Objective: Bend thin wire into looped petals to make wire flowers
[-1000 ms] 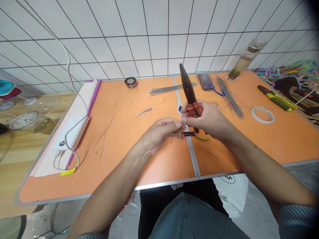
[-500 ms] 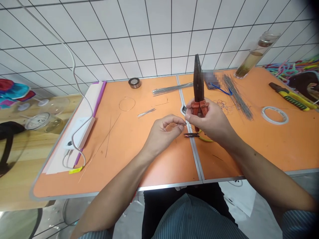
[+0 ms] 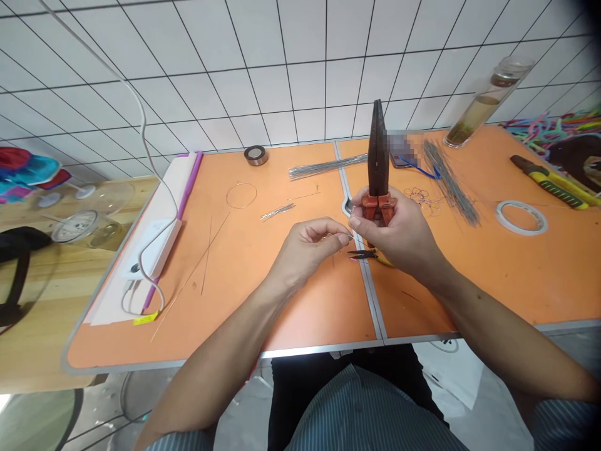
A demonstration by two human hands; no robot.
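Observation:
Red-handled pliers (image 3: 378, 163) stand nearly upright in my right hand (image 3: 404, 228), dark jaws pointing up, fingers wrapped round the handles. Thumb and fingertips of my left hand (image 3: 314, 247) pinch a thin metal wire (image 3: 353, 237), which runs toward my right hand; its far end is hidden there. Both hands are close together above the table's metal seam. Just below them lies a smaller pair of pliers (image 3: 364, 254) with yellow handles, partly covered by my right hand.
On the orange table (image 3: 282, 300) lie a wire ring (image 3: 241, 195), short cut wires (image 3: 278, 212), wire bundles (image 3: 451, 181), black tape (image 3: 256, 155), a white tape roll (image 3: 521, 217) and yellow-black cutters (image 3: 547, 181). A glass bottle (image 3: 488, 103) stands at the back right; a power strip (image 3: 157, 247) lies left.
The left fingers have closed in more around the wire. The pliers stay in the right hand, turned slightly. The whole view has shifted a little.

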